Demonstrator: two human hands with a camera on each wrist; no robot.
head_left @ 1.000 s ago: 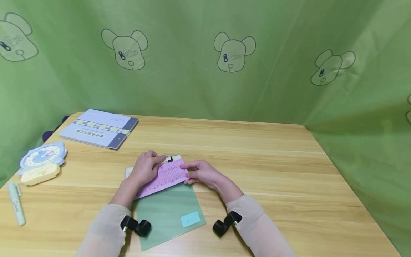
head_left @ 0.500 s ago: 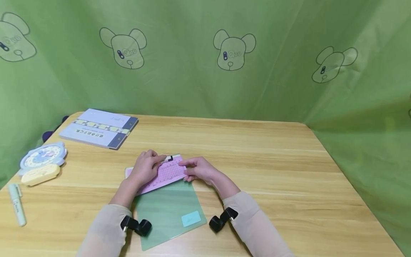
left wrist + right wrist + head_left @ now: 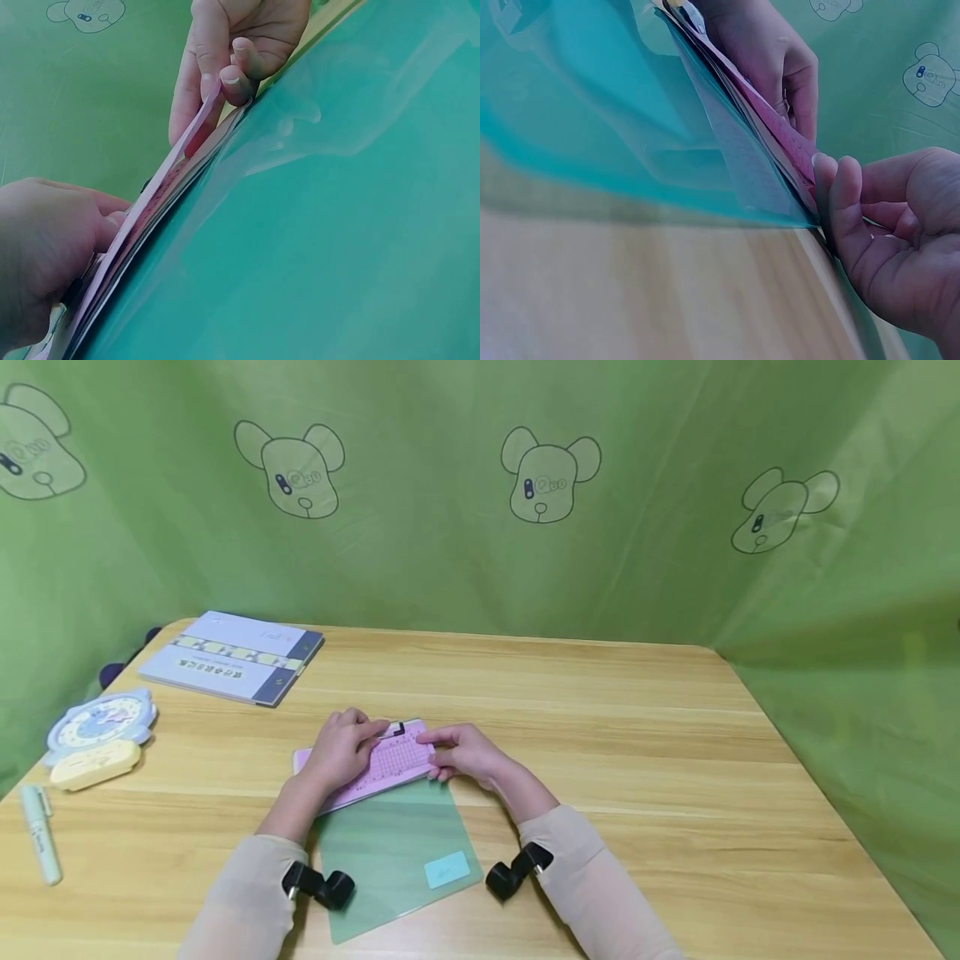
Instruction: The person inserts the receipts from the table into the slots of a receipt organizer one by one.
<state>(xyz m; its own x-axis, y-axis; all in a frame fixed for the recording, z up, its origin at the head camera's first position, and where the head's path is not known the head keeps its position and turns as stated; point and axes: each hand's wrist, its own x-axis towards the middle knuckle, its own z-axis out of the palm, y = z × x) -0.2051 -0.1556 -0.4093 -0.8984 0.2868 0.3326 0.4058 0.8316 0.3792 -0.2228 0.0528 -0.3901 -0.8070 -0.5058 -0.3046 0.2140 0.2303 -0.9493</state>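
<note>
A pink printed sheet point(image 3: 395, 762) with a grid lies across the top part of a clip folder, whose see-through green cover point(image 3: 390, 860) spreads towards me. A black-tipped clip point(image 3: 398, 728) sits at the sheet's far edge. My left hand point(image 3: 343, 749) arches over the sheet, index finger at the clip; its other fingertips are hidden behind. The right edge of the sheet is pinched between thumb and fingers of my right hand point(image 3: 467, 755). Seen from the right wrist, the pink sheet point(image 3: 772, 120) stands over several layered papers, with the right fingers point(image 3: 845, 180) at their corner.
A light blue label point(image 3: 447, 870) is on the green cover. To the left on the wooden table point(image 3: 600, 735) lie a blue-grey notebook point(image 3: 232, 658), a blue round clock-like piece point(image 3: 101, 724), a cream oblong case point(image 3: 95, 765) and a pale green marker point(image 3: 41, 835).
The pink sheet has slid away from me, up under the clip, covering the pale strip that showed above it. My right hand moved slightly left and up with it; my left hand stayed.
</note>
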